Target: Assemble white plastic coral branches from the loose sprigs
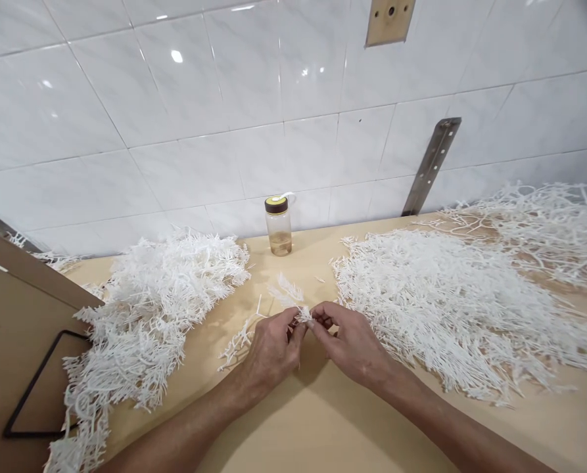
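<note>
Between my two hands, above the middle of the table, is a small white feathery plastic sprig [304,315]. My left hand [275,338] pinches it from the left with thumb and forefinger. From the right, the fingertips of my right hand [345,338] are closed on the same sprig. More white feathery sprigs [287,289] show just beyond the fingers; whether they join the held one I cannot tell. A bare branched white stem [236,345] lies on the table beside my left hand.
A large pile of white sprigs [451,295] lies to the right, another pile [160,295] to the left. Thin white stems [554,223] are heaped at the far right. A bottle [279,230] stands near the tiled wall [254,157]. A brown box [22,335] borders the left side.
</note>
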Tool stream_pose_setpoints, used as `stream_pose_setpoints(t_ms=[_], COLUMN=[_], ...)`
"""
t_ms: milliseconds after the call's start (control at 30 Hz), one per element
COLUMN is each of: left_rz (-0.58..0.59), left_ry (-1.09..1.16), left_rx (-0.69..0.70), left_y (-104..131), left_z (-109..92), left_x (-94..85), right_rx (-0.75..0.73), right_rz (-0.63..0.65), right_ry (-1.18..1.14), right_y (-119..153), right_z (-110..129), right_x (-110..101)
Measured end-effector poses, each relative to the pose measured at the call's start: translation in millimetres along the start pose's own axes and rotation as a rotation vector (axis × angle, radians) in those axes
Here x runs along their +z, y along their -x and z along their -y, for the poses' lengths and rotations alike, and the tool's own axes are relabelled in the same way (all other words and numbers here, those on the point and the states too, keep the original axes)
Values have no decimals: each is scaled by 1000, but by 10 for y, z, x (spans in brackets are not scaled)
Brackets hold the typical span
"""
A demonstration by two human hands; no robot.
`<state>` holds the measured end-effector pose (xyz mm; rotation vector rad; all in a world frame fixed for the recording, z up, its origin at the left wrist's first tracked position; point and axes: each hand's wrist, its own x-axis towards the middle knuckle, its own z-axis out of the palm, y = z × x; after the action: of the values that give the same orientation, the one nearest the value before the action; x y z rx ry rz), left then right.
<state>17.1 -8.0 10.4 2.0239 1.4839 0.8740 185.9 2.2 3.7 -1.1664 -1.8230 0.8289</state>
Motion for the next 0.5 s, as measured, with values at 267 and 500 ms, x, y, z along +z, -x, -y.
stream_pose_setpoints(t_ms=[267,500], left_rz=[62,-168], left_ry=[409,281], left_rx=[-243,-162], left_y=[-48,-94], left_z=[-9,38], left_x=[7,-44], right_rx=[205,329], right_rz=[6,72], right_ry=[-283,-495], right_y=[-70,-102], right_z=[-58,-49], right_x=[-60,-138])
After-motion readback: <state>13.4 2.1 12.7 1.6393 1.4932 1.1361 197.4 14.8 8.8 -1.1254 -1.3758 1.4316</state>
